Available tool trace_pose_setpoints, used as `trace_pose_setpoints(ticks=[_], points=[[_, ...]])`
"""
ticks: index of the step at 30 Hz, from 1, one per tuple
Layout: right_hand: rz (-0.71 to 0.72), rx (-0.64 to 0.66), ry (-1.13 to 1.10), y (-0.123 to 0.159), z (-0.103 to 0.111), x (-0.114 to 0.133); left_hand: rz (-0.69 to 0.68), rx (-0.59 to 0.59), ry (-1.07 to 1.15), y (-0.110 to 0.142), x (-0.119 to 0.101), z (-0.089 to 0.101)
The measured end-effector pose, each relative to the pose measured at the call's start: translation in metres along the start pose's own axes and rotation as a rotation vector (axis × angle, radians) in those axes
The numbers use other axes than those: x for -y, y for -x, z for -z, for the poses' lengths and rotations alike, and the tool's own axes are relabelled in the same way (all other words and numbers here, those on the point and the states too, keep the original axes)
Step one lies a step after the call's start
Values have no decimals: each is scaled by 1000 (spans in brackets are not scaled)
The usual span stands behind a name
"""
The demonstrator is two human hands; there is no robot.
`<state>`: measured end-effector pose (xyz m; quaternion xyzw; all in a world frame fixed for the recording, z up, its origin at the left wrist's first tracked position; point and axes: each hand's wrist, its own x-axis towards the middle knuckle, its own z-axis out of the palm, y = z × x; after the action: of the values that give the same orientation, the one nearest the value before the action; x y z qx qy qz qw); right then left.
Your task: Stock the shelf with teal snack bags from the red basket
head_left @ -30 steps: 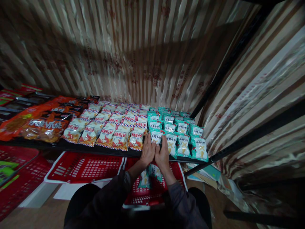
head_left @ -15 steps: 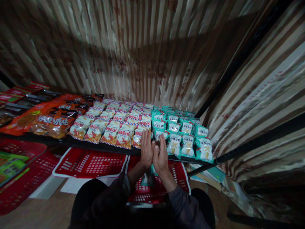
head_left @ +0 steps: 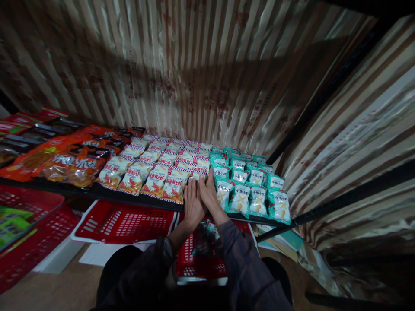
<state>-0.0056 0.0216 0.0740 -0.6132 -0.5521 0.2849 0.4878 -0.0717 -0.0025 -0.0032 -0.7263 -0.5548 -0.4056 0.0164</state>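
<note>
My left hand [head_left: 193, 204] lies with fingers stretched out over the lower front of a white and orange snack bag [head_left: 198, 172]. My right hand [head_left: 209, 192] stands beside it, fingers extended along the bag's right side. The hands touch or nearly touch, and most of that bag is hidden under them. To the left are rows of the same white and orange snack bags [head_left: 175, 183]. Just right of my right hand are rows of teal and white snack bags [head_left: 240, 198].
Orange and black snack bags [head_left: 76, 162] fill the shelf further left. Red baskets [head_left: 126, 222] sit below the shelf edge, one between my knees with teal packs [head_left: 210, 229] inside. Black metal bars [head_left: 324, 205] and striped sheeting [head_left: 207, 65] enclose the right and back.
Both hands have shifted slightly left, from the boundary between the two kinds of bags onto the white and orange bag. The front left teal bag is more exposed. The view has shifted slightly.
</note>
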Motion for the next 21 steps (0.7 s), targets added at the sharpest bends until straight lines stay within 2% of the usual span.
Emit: trace_pose_setpoints(ticks=[6, 13, 21], points=[[28, 8, 41, -17, -8, -6, 4, -6, 32, -4, 5, -2], [54, -75, 81, -25, -18, -19, -16, -62, 62, -8, 7, -2], [62, -109, 105, -32, -26, -30, -46, -81, 86, -10, 11, -8]])
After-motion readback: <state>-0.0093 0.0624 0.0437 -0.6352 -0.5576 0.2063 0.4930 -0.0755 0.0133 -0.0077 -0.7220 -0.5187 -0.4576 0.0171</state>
